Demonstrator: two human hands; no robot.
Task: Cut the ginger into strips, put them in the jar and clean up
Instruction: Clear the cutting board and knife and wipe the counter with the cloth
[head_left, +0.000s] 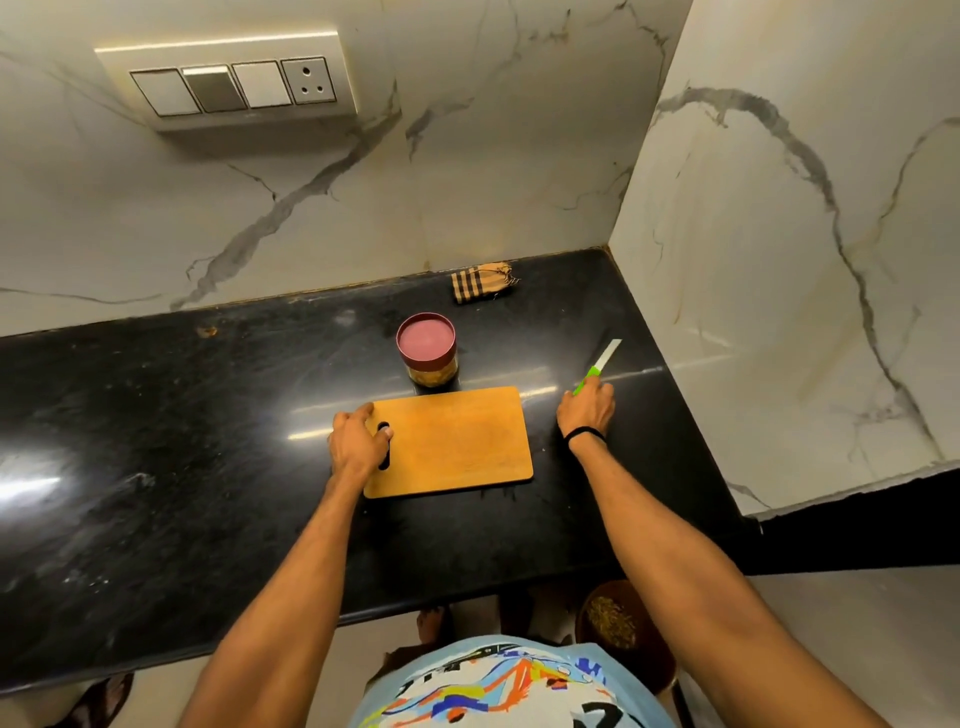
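A bare wooden cutting board (457, 441) lies flat on the black counter (182, 415). My left hand (358, 441) grips its left end, fingers curled through the handle slot. Just behind the board stands a jar (427, 349) with a maroon lid on it and yellowish ginger pieces showing through its lower wall. To the right of the board, my right hand (587, 410) holds the green handle of a knife (600, 364), whose white blade points away toward the back right, low over the counter.
A folded checked cloth (483, 283) lies at the back against the marble wall. A marble side wall closes the counter on the right. Below the counter's front edge, a brown bin (621, 629) with scraps stands on the floor.
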